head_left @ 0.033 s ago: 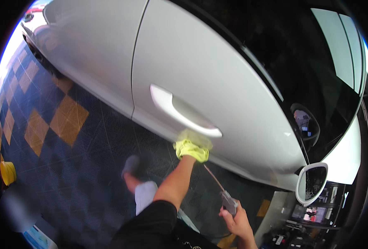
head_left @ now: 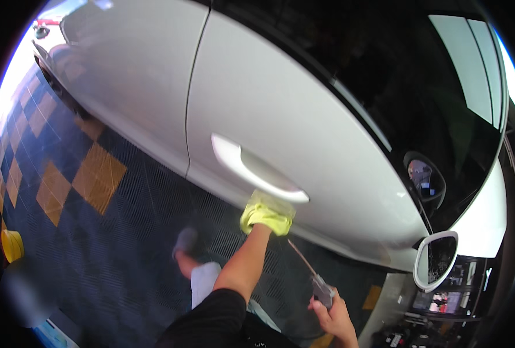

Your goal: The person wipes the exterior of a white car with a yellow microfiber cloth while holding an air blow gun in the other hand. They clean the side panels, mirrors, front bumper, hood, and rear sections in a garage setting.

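Note:
A yellow-green microfiber cloth lies against the silver car door, just below the pale door handle. My left hand presses it there; the cloth covers the fingers, and its far edge looks smeared. Lower and to the right, my right hand is wrapped round a grey blow gun with a thin copper-coloured tube. The tube's tip points up toward the cloth and ends a little short of it.
Dark grid floor tiles with orange-tan squares run along the car. A side mirror juts out at right. A yellow round object stands at far left. My foot is on the floor below the door.
The car door and handle sit slightly lower in the picture. The cloth and both hands have shifted down a little with them; both hands keep their holds.

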The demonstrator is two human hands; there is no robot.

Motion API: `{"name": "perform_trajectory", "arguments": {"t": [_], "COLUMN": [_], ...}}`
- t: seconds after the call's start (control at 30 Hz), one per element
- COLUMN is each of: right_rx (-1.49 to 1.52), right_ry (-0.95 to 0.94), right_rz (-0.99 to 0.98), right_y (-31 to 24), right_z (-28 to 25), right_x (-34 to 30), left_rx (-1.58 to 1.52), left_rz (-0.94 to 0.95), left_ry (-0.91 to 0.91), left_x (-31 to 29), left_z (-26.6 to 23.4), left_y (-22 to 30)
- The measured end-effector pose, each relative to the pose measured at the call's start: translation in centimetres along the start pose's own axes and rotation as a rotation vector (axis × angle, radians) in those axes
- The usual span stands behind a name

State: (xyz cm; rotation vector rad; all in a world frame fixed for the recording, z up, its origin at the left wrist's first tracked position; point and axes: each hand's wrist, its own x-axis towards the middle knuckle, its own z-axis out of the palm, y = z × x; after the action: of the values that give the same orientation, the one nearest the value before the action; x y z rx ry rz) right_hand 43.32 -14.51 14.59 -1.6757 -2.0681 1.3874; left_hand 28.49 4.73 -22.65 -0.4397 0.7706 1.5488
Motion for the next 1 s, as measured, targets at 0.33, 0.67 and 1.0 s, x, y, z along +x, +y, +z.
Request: {"name": "perform_trajectory", "arguments": {"t": [0.33, 0.67, 1.0], "right_rx": [0.044, 0.12, 0.109], "right_ry": [0.135, 0.317, 0.665], "right_rz": [-0.4, -0.321, -0.103], "right_y": [-10.1, -17.4, -22.3], "right_z": [-1.4, -2.4, -1.8], "right_x": [2.4, 7.3, -0.2], "left_rx": [0.775, 1.98, 2.035], "left_rz": [1.199, 2.256, 2.255], "left_ry": [0.038, -0.505, -0.914], "left_x": [-19.2, -25.8, -31.5], "left_z": [10.8, 26.3, 29.4], "left_y": [49.1, 37.0, 34.8]}}
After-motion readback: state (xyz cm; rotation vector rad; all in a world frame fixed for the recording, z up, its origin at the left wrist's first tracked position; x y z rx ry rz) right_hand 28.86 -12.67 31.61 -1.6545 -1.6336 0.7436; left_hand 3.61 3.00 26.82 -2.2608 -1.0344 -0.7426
